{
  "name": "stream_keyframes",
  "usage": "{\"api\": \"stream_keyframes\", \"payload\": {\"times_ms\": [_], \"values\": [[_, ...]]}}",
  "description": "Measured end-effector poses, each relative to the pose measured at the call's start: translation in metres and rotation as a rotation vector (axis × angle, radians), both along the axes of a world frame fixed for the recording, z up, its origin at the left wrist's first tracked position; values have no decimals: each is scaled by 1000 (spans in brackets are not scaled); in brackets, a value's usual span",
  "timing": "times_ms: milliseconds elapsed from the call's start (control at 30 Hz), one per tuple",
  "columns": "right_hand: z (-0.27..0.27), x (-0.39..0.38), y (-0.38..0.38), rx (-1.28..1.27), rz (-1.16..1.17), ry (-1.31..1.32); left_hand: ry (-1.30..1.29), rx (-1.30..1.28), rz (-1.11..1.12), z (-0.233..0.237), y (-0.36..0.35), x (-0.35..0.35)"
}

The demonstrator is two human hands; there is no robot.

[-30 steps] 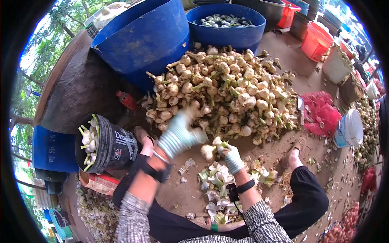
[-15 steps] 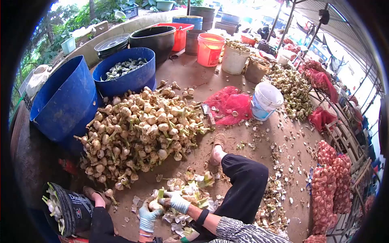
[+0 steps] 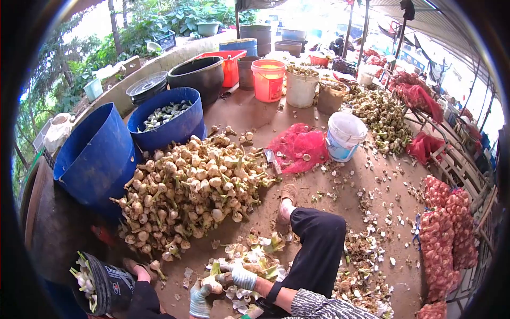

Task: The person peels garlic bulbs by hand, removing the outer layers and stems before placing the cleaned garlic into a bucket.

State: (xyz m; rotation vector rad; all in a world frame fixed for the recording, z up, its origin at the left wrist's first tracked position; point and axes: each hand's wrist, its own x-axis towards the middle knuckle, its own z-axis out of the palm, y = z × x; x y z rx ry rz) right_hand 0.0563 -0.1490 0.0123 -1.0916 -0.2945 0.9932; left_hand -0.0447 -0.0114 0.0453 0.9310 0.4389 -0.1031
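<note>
My left hand (image 3: 200, 301), in a striped knit glove, is closed around the lower side of a garlic bulb (image 3: 214, 285) whose green-white stem points up. My right hand (image 3: 241, 276), gloved the same way, has its fingers closed at the neck of this bulb; the exact fingertip contact is hard to make out. Beneath and beyond my hands lies a heap of stripped garlic skins and leaves (image 3: 259, 259). A large pile of untrimmed garlic (image 3: 196, 186) spreads ahead of me. By my left foot leans a black bucket (image 3: 114, 287) with stemmed garlic inside.
Two blue tubs (image 3: 95, 159) stand beyond the pile, one holding garlic. A white bucket (image 3: 345, 135) sits beside red netting (image 3: 300, 149). Red mesh sacks of garlic (image 3: 438, 239) line the right side. Several more tubs and buckets (image 3: 268, 80) stand at the back.
My view has tilted up a little, so the scene sits lower in the picture. Both hands keep hold of the bulb, with only a slight shift of the fingers.
</note>
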Motion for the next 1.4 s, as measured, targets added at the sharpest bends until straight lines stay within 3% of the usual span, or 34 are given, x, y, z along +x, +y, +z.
{"api": "stream_keyframes", "payload": {"times_ms": [33,100,233,300,333,400,433,467,533,567,600,667,700,767,800,867,900,933,1000,1033,1067,1133,1167,1200,1333,1400], "values": [[1,-2,1,9,-3,-6,-54,147,68,2,-6,0],[5,-6,3,256,-136,317,-130,463,121,6,-9,-1],[4,-4,3,157,-27,217,-95,720,287,21,-16,0],[9,-4,1,131,-7,105,97,-11,138,37,-10,-2],[15,-4,0,99,11,-4,96,-7,134,29,-8,-4],[15,-6,3,104,-39,-56,14,-280,203,7,-3,-7],[16,-7,5,180,-79,40,-16,-118,176,25,-10,-5],[17,-9,3,254,-122,138,-17,-118,165,21,-7,-3],[5,-7,-3,271,-60,222,-113,529,63,25,-3,6],[-1,-8,-3,282,-29,305,-162,533,156,25,-10,3],[-5,-7,0,296,2,386,-257,746,276,31,-22,0],[1,-10,3,373,-91,428,-450,1618,213,55,-30,-6],[-2,-7,3,329,-40,283,-451,1617,211,47,-28,-6],[2,-5,2,201,37,74,-323,743,401,23,-21,-7],[6,-7,1,199,36,75,-230,447,422,37,-21,-4],[15,-13,-1,98,44,-203,-357,-112,271,53,-19,-1],[31,-15,-7,75,19,-162,-294,-435,286,58,-18,1],[26,-12,-7,77,24,-163,-296,-433,290,62,-19,5],[10,-7,-7,-48,-112,-318,-110,144,237,68,-27,12],[18,-5,-10,-72,-171,-168,21,547,236,26,0,12],[24,-5,-9,-74,-163,-171,-87,835,282,14,-4,12],[36,-12,-9,-124,-296,-487,-61,986,245,14,-8,13],[44,-14,-13,-109,-211,-554,-59,805,268,13,-8,12],[46,-17,-10,-13,-327,-599,-58,627,299,16,-5,14],[45,-14,-14,38,-235,96,-134,857,147,40,6,21],[58,-8,-26,-59,-177,206,-103,501,119,47,13,26]]}}
